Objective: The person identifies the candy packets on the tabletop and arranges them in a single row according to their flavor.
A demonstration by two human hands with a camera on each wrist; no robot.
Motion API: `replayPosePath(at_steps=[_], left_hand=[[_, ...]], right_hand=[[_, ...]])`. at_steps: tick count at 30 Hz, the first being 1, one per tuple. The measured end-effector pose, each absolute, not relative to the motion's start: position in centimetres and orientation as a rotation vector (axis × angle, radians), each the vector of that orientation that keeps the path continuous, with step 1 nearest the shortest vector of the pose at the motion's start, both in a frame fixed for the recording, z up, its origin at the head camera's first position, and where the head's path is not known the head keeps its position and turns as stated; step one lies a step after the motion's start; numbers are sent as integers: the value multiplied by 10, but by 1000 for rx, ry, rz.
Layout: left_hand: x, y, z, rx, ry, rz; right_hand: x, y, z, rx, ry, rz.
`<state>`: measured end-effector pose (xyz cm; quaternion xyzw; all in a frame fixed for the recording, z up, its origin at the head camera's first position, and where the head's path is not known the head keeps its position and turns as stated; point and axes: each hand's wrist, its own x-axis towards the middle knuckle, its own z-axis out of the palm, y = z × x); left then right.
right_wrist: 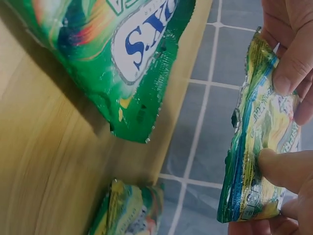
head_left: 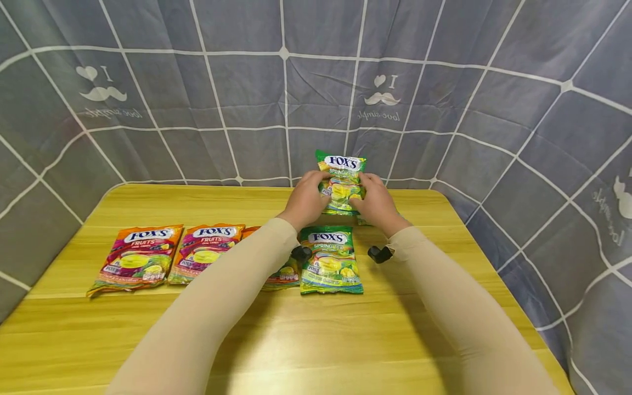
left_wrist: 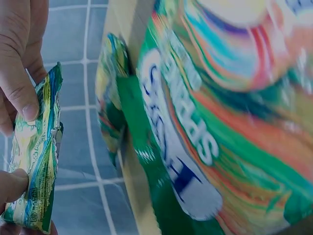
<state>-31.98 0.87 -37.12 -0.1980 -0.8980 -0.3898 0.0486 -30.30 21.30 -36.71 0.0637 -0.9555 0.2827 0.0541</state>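
Note:
A green Fox's Spring Tea candy bag (head_left: 342, 189) is held up above the far part of the table, its printed front towards me. My left hand (head_left: 305, 200) grips its left edge and my right hand (head_left: 377, 204) its right edge, thumbs on the front. Both wrist views show the thumbs pressing this bag (left_wrist: 36, 152), seen from its lower end. Below my hands, a second Spring Tea bag (head_left: 331, 263) lies on the table. Another green bag (right_wrist: 132, 210) lies beyond, mostly hidden behind my right hand in the head view.
Three orange and purple Fox's Fruits bags lie in a row at left: one leftmost (head_left: 135, 258), one beside it (head_left: 204, 252), one partly behind my left sleeve (head_left: 283, 277). The wooden table (head_left: 316, 340) ends at a grey checked curtain (head_left: 247, 99).

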Motion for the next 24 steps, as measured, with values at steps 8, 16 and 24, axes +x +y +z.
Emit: replayPosePath(at_steps=[8, 16, 24], left_hand=[[-302, 18, -361, -670, -2701, -1336], [-284, 29, -358, -678, -2759, -1513], [-259, 44, -368, -727, -2828, -1442]], right_hand=[[-284, 228, -358, 236, -2862, 881], [-256, 248, -351, 305, -2882, 785], [-232, 271, -351, 360, -2917, 656]])
